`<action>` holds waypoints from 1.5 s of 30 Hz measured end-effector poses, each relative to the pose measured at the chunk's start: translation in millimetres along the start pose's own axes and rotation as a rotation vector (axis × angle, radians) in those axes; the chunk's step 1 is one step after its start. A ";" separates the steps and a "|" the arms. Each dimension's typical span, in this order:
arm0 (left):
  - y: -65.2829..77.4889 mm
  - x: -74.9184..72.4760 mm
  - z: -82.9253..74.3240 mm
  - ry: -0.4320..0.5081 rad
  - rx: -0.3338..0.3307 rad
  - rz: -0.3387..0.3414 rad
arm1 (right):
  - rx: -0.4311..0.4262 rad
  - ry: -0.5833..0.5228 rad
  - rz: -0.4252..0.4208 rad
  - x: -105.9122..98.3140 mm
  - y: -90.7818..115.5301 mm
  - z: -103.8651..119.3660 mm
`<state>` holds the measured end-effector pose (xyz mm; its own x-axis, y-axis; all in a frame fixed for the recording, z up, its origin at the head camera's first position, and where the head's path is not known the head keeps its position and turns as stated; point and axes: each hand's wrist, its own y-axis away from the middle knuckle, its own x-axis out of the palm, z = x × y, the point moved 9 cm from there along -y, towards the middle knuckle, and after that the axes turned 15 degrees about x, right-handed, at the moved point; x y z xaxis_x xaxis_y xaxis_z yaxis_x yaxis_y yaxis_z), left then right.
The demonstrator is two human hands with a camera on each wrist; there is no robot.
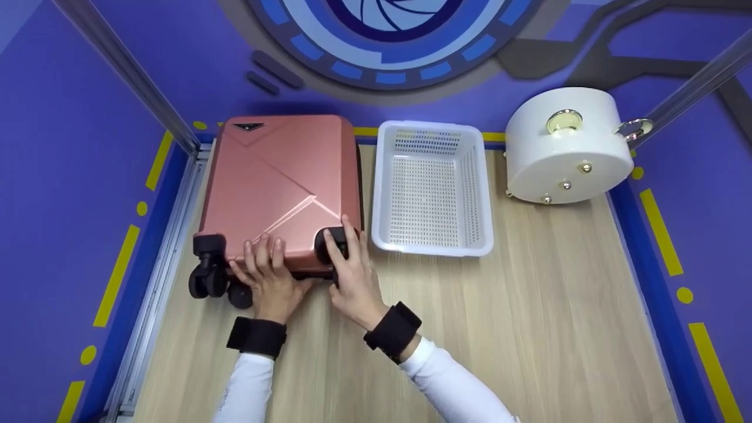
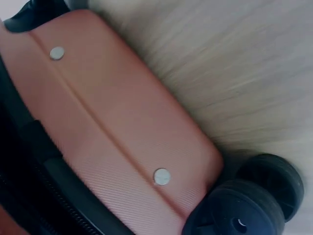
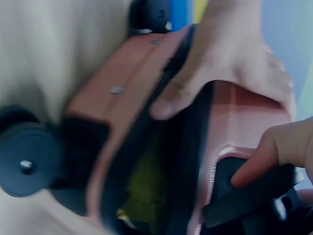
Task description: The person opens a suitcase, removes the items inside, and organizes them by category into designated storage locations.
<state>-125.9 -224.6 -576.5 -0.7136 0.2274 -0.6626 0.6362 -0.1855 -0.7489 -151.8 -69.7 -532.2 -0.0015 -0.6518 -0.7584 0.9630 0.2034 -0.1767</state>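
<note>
A pink hard-shell suitcase (image 1: 270, 170) lies on its side on the wooden floor, its wheel end toward me. In the right wrist view a dark gap parts its two shells, with something yellowish inside. My left hand (image 1: 275, 288) holds the upper shell's near edge, fingers over the top and thumb at the gap. At the near right corner my right hand (image 1: 355, 279) grips the upper black wheel (image 1: 324, 245), its fingers around the mount. The left wrist view shows the lower shell's ribbed end (image 2: 112, 117) and a black double wheel (image 2: 244, 210).
Right of the suitcase stands a white perforated plastic basket (image 1: 380, 194). Farther right is a white drum-shaped case (image 1: 564, 141) with gold studs and a ring handle. Blue-purple walls with metal corner posts (image 1: 126, 70) enclose the wooden floor (image 1: 529, 317).
</note>
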 end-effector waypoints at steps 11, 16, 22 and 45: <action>-5.3 -14.1 6.7 -0.094 -0.016 -0.114 | -0.157 -0.176 -0.002 -6.6 9.7 0.3; -4.3 -13.8 7.0 -0.104 -0.012 -0.084 | -0.104 -0.443 -0.052 -2.8 28.3 -49.2; -6.2 -10.5 7.4 -0.109 -0.025 -0.044 | 0.095 -0.551 -0.103 26.0 39.1 -103.5; -30.1 -67.3 80.1 0.094 -0.314 -0.275 | -0.183 0.069 0.008 81.4 13.8 -79.5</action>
<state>-120.5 -310.9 -510.4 -0.8488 0.3162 -0.4237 0.4944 0.1907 -0.8481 -160.1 -61.9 -646.2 -0.0184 -0.5994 -0.8003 0.8981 0.3419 -0.2768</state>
